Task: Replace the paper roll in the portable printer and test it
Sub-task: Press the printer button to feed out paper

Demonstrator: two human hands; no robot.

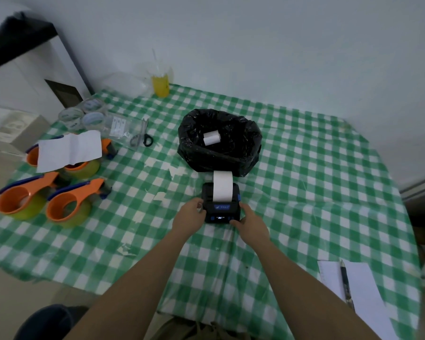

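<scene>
A small black portable printer with blue buttons and a lit display sits on the green checked tablecloth. A white paper strip arches up out of its top and curls toward the far side. My left hand grips the printer's left side. My right hand holds its right front corner, thumb near the buttons. Behind the printer stands a bin lined with a black bag, with a white paper roll lying inside.
Orange tape dispensers and a white sheet lie at the left. Scissors, clear tape rolls and a yellow drink sit at the back. A pen rests on paper at the front right.
</scene>
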